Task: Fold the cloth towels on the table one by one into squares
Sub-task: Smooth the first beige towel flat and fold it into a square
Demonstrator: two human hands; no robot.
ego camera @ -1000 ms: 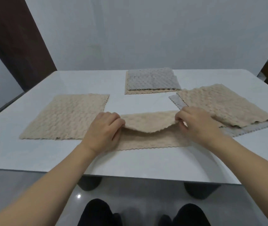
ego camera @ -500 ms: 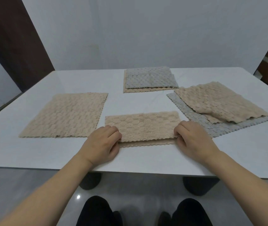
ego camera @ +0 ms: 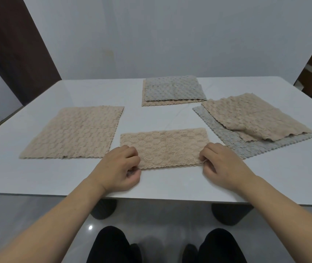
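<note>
Folded beige towel (ego camera: 163, 147) pinched both near corners.

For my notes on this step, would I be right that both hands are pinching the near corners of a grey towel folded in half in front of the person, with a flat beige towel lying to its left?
Not quite: the folded towel is beige, not grey, as the head view shows. The left hand and right hand do pinch its near corners, and the flat beige towel lies to its left.
</note>
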